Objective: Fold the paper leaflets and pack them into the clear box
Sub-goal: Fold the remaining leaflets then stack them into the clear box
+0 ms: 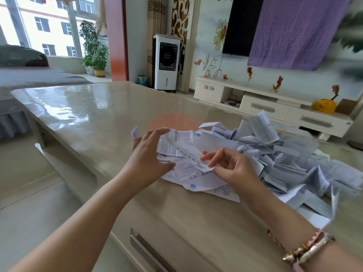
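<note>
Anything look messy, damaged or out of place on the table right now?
Yes. The leaflets lie in a loose, crumpled heap across the table, some jutting up at odd angles. The clear box is not in view. Both the left hand and right hand hold one creased leaflet.

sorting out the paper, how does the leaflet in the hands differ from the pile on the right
The leaflet is a single sheet held between the left hand and right hand; the pile is many sheets lying loose on the table. The leaflet is near the table's front, the pile farther right. Both are white, printed and creased.
</note>
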Demonstrator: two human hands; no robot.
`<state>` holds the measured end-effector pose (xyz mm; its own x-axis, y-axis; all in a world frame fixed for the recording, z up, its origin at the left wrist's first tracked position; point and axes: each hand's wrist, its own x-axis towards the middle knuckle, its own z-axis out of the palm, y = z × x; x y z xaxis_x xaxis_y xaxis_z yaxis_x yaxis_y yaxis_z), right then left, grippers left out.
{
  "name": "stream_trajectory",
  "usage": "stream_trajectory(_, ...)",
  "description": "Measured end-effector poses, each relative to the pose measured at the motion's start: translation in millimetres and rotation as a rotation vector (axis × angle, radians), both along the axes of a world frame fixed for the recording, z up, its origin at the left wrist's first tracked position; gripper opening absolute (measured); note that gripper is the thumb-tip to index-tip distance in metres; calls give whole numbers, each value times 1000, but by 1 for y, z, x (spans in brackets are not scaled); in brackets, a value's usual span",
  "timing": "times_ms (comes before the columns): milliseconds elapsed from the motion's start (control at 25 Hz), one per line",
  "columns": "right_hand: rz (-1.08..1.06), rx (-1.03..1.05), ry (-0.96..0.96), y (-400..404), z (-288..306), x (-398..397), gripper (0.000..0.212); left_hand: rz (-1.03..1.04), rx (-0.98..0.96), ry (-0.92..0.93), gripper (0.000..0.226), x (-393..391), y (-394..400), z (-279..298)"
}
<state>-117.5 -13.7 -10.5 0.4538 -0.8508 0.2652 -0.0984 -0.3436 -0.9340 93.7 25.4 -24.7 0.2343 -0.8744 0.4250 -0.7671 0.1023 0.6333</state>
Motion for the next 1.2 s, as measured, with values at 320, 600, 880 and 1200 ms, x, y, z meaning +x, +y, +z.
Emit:
stream_trajectory(320, 46, -244, 623, -3, -10, -11, 49, -229, 45, 116, 25, -7, 12, 5)
stream_trajectory(600, 36, -358, 695, -15, -17, -7, 56, -226, 78, 131, 16, -18, 27, 17)
stream_trajectory(880, 13, -19, 228, -1, -10, -23, 25, -158, 66, 218, 15, -21, 20, 10)
stream_trajectory(1200, -288, -107, 383, -18, -15, -10, 35, -11, 283, 325, 35, -20, 6, 1)
